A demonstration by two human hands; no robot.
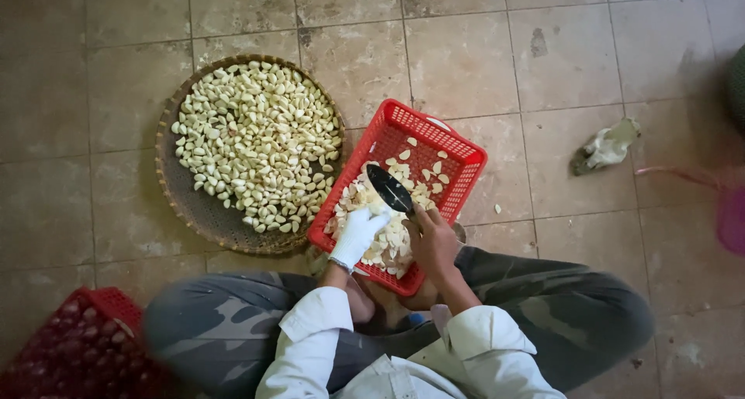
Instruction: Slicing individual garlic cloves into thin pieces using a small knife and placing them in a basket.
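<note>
Knife (389,189) in right hand (434,244) above red basket (466,152)

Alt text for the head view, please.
A seated person's gloved left hand steadies a pale clove while the bare right hand holds a black knife over a red plastic basket; a round woven tray of cloves sits alongside.

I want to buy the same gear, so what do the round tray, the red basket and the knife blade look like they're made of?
Round tray: woven bamboo or cane, judging by its brown matte weave. Red basket: moulded plastic, glossy, with lattice walls. Knife blade in the right hand: dark, probably metal; too blurred to be sure.
</note>
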